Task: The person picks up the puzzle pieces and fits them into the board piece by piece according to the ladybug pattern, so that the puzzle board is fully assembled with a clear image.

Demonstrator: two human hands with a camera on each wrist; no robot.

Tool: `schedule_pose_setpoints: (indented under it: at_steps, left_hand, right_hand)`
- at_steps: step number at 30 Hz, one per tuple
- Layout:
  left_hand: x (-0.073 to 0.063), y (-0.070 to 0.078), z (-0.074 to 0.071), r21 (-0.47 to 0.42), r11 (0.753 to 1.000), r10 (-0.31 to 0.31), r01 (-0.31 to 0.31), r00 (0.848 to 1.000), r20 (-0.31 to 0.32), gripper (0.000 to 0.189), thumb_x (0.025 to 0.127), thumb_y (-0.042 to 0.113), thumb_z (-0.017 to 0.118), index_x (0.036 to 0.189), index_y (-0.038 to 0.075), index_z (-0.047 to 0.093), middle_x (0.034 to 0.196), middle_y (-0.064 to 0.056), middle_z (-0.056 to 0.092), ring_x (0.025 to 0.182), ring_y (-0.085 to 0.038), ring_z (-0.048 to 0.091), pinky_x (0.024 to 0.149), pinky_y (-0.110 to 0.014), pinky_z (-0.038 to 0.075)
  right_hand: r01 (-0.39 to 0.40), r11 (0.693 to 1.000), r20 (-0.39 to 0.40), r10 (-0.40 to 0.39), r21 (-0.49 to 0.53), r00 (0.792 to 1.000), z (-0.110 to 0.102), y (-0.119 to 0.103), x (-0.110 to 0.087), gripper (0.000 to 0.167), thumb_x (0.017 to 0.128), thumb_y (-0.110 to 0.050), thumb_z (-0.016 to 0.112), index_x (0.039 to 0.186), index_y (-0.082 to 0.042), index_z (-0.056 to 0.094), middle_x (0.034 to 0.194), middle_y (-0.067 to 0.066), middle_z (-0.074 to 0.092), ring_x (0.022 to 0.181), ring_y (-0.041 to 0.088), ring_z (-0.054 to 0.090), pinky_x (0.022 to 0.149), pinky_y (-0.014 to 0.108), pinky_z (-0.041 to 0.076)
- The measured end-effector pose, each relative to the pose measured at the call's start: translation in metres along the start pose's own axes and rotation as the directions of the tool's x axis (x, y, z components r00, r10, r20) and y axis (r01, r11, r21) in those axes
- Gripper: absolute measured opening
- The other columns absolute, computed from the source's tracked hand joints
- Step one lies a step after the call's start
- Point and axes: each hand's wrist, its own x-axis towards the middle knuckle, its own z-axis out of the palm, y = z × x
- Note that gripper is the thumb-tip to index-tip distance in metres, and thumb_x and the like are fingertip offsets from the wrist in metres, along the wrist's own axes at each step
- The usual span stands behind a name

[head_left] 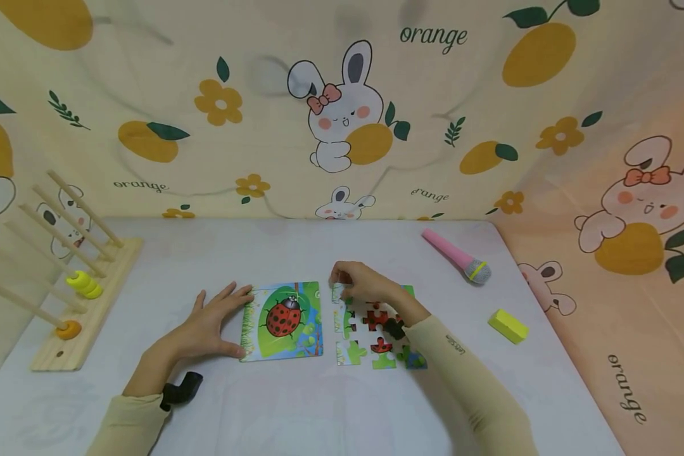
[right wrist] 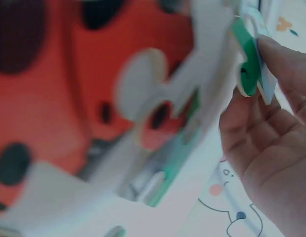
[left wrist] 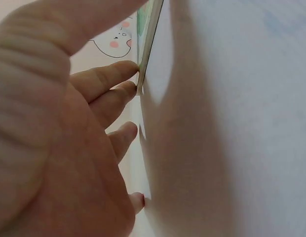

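Note:
A square ladybug picture board (head_left: 282, 323) lies on the table. My left hand (head_left: 208, 326) is spread at its left side, fingertips touching the edge near the upper corner and thumb by the lower one. In the left wrist view the fingers (left wrist: 113, 76) reach straight to the board's thin edge (left wrist: 152, 44). Right of the board lie several jigsaw pieces (head_left: 383, 360) with green and red ladybug parts, some covered by my right forearm. My right hand (head_left: 365, 283) pinches a green and white puzzle piece (right wrist: 249, 61) between thumb and fingers at the upper left of these pieces.
A wooden peg rack (head_left: 105, 285) with yellow and orange rings stands at the left. A pink toy microphone (head_left: 453, 253) lies at the back right, and a yellow block (head_left: 508, 326) is nearer the right edge. Printed cloth (head_left: 342, 114) hangs behind the table.

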Motion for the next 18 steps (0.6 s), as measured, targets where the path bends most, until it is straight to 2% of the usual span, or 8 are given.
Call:
schedule_pose_setpoints:
  at_steps: [3, 7, 18]
  left_hand:
    - [-0.001, -0.002, 0.000, -0.004, 1.000, -0.010, 0.010, 1.000, 0.005, 0.106, 0.062, 0.048, 0.091, 0.148, 0.008, 0.045, 0.162, -0.011, 0.028, 0.151, -0.040, 0.008, 0.107, -0.074, -0.011]
    - [-0.002, -0.004, 0.000, -0.013, 1.000, -0.023, 0.023, 1.000, 0.005, 0.104, 0.061, 0.049, 0.091, 0.146, 0.010, 0.046, 0.163, -0.010, 0.027, 0.151, -0.039, 0.009, 0.108, -0.073, -0.012]
    - [0.000, -0.004, 0.001, -0.043, 0.999, -0.021, 0.021, 1.000, 0.003, 0.084, 0.061, 0.049, 0.092, 0.129, 0.016, 0.054, 0.162, -0.010, 0.029, 0.150, -0.042, 0.010, 0.107, -0.073, -0.013]
  right_hand:
    - [0.058, 0.997, -0.010, -0.057, 0.047, 0.998, -0.003, -0.004, 0.005, 0.020, 0.090, 0.008, 0.066, 0.107, -0.001, 0.062, 0.094, 0.009, 0.060, 0.082, 0.020, 0.051, 0.074, 0.032, 0.047]
    - [0.115, 0.988, -0.030, -0.113, 0.102, 0.993, -0.001, -0.015, 0.019, 0.018, 0.091, 0.007, 0.064, 0.107, 0.001, 0.062, 0.097, 0.009, 0.061, 0.085, 0.020, 0.054, 0.076, 0.031, 0.049]
    - [0.141, 0.986, 0.009, -0.142, 0.088, 0.990, 0.037, -0.058, 0.071, 0.020, 0.090, 0.004, 0.069, 0.109, -0.002, 0.065, 0.091, 0.005, 0.059, 0.080, 0.016, 0.057, 0.073, 0.024, 0.048]
